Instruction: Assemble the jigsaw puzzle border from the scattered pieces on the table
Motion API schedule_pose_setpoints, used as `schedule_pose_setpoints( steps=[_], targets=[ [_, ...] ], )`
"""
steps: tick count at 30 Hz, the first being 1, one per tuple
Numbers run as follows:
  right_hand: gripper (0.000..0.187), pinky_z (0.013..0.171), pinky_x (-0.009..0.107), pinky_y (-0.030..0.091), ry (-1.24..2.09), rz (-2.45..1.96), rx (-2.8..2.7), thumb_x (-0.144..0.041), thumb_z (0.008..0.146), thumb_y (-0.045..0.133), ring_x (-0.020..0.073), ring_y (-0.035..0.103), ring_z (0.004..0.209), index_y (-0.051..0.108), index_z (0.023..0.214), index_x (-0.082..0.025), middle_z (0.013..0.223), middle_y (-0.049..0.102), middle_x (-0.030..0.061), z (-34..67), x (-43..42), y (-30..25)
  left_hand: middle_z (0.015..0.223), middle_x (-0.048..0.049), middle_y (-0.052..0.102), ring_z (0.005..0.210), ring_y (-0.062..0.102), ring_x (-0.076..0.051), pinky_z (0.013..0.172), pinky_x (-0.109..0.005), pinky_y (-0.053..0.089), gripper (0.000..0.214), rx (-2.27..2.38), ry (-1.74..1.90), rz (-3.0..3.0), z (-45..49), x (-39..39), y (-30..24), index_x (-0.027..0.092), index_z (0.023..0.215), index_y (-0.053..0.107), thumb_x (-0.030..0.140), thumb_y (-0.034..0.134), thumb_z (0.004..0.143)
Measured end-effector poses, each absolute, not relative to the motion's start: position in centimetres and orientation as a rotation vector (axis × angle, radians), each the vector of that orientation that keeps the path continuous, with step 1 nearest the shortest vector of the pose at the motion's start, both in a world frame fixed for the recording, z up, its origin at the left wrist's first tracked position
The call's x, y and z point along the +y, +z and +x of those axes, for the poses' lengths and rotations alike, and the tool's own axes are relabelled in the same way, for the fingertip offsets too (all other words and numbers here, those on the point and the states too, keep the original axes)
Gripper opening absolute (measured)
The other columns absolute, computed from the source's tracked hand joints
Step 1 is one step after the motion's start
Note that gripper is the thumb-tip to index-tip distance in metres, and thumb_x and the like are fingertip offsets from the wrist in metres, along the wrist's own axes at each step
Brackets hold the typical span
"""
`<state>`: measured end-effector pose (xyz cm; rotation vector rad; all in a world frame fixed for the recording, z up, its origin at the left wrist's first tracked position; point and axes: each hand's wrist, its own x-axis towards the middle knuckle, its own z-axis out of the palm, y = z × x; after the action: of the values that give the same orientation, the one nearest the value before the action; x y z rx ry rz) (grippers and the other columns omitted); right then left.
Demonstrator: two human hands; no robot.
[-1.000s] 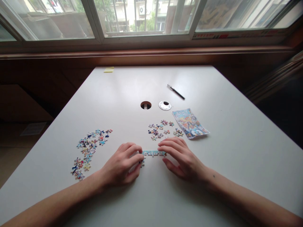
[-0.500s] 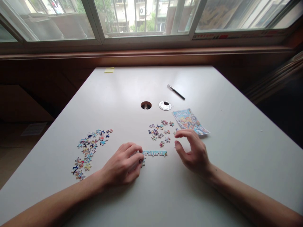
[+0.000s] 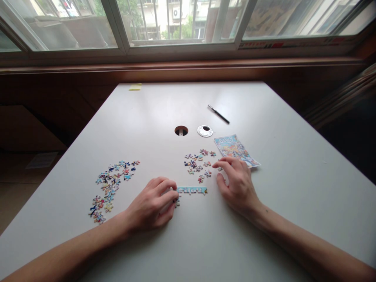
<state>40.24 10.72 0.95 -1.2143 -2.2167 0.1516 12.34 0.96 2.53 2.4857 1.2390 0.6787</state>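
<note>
A short strip of joined jigsaw pieces (image 3: 192, 190), light blue along its top, lies flat on the white table. My left hand (image 3: 154, 203) has curled fingers around the strip's left end, where a few joined pieces (image 3: 176, 202) run downward, partly hidden by the fingers. To the right, my right hand (image 3: 236, 184) hovers with thumb and fingers apart and nothing visible between them. Its index fingertip is close to a loose puzzle piece (image 3: 219, 169), partly covered by the hand. Loose jigsaw pieces (image 3: 192, 164) lie scattered beyond the strip.
A larger spread of jigsaw pieces (image 3: 110, 184) covers the table's left side. Behind my right hand lies a printed picture sheet (image 3: 233, 147). Farther back are a round cable hole (image 3: 181, 131), its metal cover (image 3: 205, 131), a pen (image 3: 219, 114) and a yellow sticky note (image 3: 135, 87).
My right hand has shifted slightly left, its index finger reaching forward and uncovering more of the picture sheet. The left hand and the strip stay where they were.
</note>
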Motion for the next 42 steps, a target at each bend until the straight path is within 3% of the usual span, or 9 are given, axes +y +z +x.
schedule_pose_setpoints(
  steps=[8,14,21,26,28,32,38,42],
  targets=[
    [0.035,0.091,0.044,0.047,0.399,-1.11,-2.198,0.001,0.084,0.041,0.0264,0.057,0.101,0.06,0.101,-0.022,0.104,0.061,0.0079,40.37,11.12,0.71,0.113,-0.0102,0.06,0.107,0.053,-0.025,0.095,-0.041,0.046,0.019,1.243,0.679,2.491,12.37,0.97,2.43,0.019,0.105,0.058,0.011,0.057,0.088],
    [0.047,0.09,0.043,0.048,0.475,-1.054,-2.207,0.004,0.07,0.042,0.027,0.056,0.104,0.057,0.106,-0.023,0.108,0.06,0.0076,40.5,11.2,0.68,0.112,-0.0102,0.06,0.107,0.053,-0.025,0.095,-0.041,0.046,0.019,1.246,0.665,2.493,12.36,0.99,2.51,0.019,0.105,0.058,0.012,0.057,0.088],
    [0.039,0.083,0.041,0.05,0.557,-1.096,-2.047,0.002,0.076,0.04,0.0227,0.058,0.089,0.057,0.099,-0.024,0.098,0.059,0.0057,40.44,11.69,0.97,0.113,-0.0101,0.06,0.107,0.052,-0.025,0.095,-0.041,0.046,0.019,1.245,0.677,2.491,12.39,0.93,2.54,0.019,0.105,0.058,0.011,0.057,0.088],
    [0.054,0.09,0.043,0.05,0.619,-1.016,-2.143,0.004,0.064,0.041,0.0256,0.057,0.105,0.057,0.106,-0.024,0.109,0.059,0.0072,40.63,11.72,0.87,0.113,-0.0099,0.059,0.108,0.052,-0.025,0.096,-0.041,0.045,0.019,1.243,0.671,2.486,12.42,1.04,2.46,0.019,0.106,0.058,0.011,0.057,0.088],
    [0.052,0.091,0.044,0.05,0.602,-0.998,-2.153,0.005,0.067,0.04,0.0256,0.057,0.107,0.058,0.107,-0.024,0.111,0.058,0.0077,40.61,11.7,0.84,0.113,-0.01,0.059,0.108,0.052,-0.025,0.096,-0.041,0.046,0.02,1.247,0.673,2.49,12.42,1.05,2.51,0.019,0.106,0.058,0.011,0.057,0.088],
    [0.039,0.079,0.038,0.053,0.593,-0.987,-2.089,0.001,0.078,0.045,0.0235,0.058,0.099,0.059,0.105,-0.023,0.109,0.057,0.0082,40.39,11.59,1.1,0.112,-0.01,0.06,0.108,0.053,-0.025,0.095,-0.04,0.046,0.019,1.246,0.68,2.499,12.45,1.08,2.6,0.019,0.105,0.058,0.011,0.057,0.088],
    [0.039,0.088,0.045,0.05,0.468,-1.032,-2.105,0.002,0.077,0.047,0.0254,0.059,0.1,0.056,0.106,-0.023,0.107,0.058,0.0076,40.26,11.51,1.24,0.113,-0.0098,0.06,0.109,0.052,-0.025,0.096,-0.041,0.045,0.02,1.245,0.673,2.49,12.4,1.05,2.49,0.019,0.106,0.058,0.011,0.057,0.088],
    [0.038,0.084,0.042,0.051,0.504,-0.975,-2.109,0.002,0.08,0.046,0.0214,0.059,0.089,0.056,0.107,-0.023,0.104,0.056,0.0067,40.26,11.45,1.13,0.113,-0.0097,0.06,0.108,0.052,-0.025,0.096,-0.041,0.045,0.019,1.243,0.678,2.493,12.37,1.0,2.49,0.019,0.106,0.058,0.011,0.057,0.088]
  ],
)
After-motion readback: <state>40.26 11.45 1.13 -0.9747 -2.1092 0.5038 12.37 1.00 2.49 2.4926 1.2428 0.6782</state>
